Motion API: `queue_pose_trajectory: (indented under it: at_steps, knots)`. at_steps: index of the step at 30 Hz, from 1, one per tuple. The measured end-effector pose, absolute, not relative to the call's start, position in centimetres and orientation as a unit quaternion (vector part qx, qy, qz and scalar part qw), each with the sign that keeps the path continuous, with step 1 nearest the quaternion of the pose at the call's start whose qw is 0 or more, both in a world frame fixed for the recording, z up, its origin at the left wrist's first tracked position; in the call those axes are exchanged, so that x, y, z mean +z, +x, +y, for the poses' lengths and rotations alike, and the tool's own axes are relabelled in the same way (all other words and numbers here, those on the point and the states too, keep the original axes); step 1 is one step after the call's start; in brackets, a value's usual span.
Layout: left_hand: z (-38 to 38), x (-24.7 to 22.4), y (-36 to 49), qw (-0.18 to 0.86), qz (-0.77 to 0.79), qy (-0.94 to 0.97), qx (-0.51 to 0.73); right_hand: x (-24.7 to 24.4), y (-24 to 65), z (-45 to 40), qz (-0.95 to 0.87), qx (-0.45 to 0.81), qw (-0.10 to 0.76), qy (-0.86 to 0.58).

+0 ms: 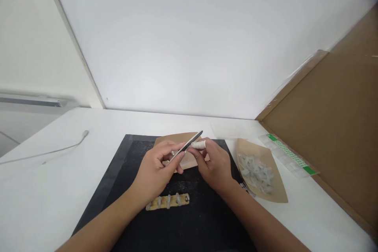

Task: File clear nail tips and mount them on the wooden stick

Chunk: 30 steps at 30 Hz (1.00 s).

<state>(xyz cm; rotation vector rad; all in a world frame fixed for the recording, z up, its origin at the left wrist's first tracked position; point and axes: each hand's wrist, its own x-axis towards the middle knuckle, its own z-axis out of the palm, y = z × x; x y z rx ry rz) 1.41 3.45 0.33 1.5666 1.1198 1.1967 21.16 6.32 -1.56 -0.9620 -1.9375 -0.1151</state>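
My left hand [155, 168] holds a slim flat strip like a nail file [193, 139], dark on one face and pale along its edge. It tilts up to the right above a black mat. Close against it is my right hand [218, 165], with a white finger cot [199, 145] on one finger. Its thumb and fingers are pinched together near the strip; whatever they hold is too small or hidden to make out. Below my hands lies a yellowish narrow holder [167, 202] with several greyish translucent pieces across it and a small shiny round piece at its right end.
Behind my hands a brown paper sheet [165, 139] lies on the black mat [118, 173]. On the right, a brown paper tray [279, 195] holds many translucent pieces, beside a clear plastic package [291, 155] with green labels. A cable [59, 151] crosses the white table's left side. Cardboard [339, 126] stands at right.
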Motion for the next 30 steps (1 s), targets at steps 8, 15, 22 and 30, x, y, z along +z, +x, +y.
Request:
queue_pose_trajectory:
  at_steps: [8,15,22,30]
  knots:
    - [3.1,0.4,1.7,0.482,0.452,0.581,0.475,-1.9,21.3,6.6,-0.812,-0.213,0.418,-0.348]
    - [3.2,0.5,1.8,0.490,0.444,0.575,0.482,-2.0,20.9,6.4,-0.802,-0.230,0.414,-0.363]
    - [3.2,0.5,1.7,0.471,0.450,0.578,0.491,-3.0,19.8,5.2,-0.791,-0.143,0.426,-0.415]
    - [3.2,0.3,1.7,0.441,0.455,0.589,0.501,-2.3,19.5,5.1,-0.747,0.104,0.433,-0.494]
